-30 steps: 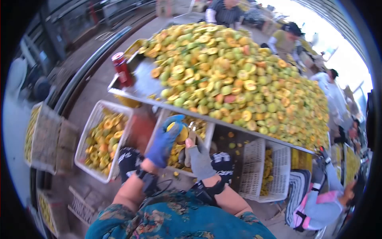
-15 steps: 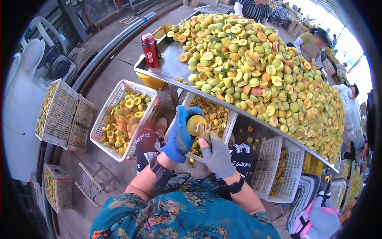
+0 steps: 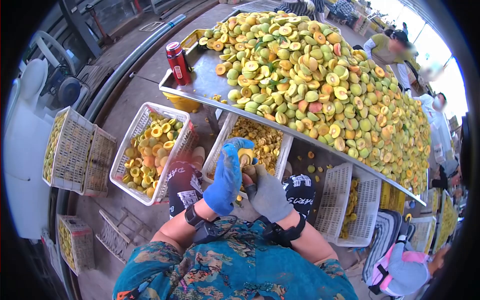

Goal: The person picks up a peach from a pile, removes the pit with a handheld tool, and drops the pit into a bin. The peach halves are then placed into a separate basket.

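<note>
Both hands have dropped closer to the lap now. The left hand [image 3: 226, 175], in a blue glove, is wrapped round the fruit [image 3: 244, 155], and the right hand [image 3: 267, 194] has closed in against it, fingers curled, above the middle basket [image 3: 285, 150].

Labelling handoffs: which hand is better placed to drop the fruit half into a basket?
Left, probably. The left hand in the blue glove wraps the fruit half, directly above the middle basket; the right hand sits lower, seemingly busy gripping a tool.
</note>
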A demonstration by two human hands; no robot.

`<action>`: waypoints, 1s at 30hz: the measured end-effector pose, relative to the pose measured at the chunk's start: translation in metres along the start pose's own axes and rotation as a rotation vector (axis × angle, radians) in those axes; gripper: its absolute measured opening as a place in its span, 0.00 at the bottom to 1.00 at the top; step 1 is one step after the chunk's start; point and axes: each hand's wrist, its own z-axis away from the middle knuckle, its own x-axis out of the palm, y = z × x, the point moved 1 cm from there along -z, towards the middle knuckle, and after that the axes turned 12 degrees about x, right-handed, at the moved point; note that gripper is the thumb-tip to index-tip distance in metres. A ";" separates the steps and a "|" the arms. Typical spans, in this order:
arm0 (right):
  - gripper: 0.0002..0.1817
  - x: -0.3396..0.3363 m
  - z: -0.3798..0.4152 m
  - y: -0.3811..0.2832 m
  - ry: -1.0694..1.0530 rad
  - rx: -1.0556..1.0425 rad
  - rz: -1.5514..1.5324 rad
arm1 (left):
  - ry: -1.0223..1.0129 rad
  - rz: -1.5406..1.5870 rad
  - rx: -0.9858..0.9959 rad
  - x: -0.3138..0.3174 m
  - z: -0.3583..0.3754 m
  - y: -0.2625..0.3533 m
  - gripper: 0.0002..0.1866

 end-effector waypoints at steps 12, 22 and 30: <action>0.19 0.009 -0.004 0.019 -0.320 0.112 -0.326 | -0.019 -0.191 0.331 -0.015 -0.007 -0.037 0.33; 0.23 0.017 -0.006 0.025 -0.526 0.462 -0.784 | -0.268 -0.167 0.631 -0.032 -0.028 -0.057 0.29; 0.20 0.003 -0.015 0.037 -0.110 -0.106 0.040 | -0.441 0.110 -0.143 -0.044 -0.043 -0.024 0.30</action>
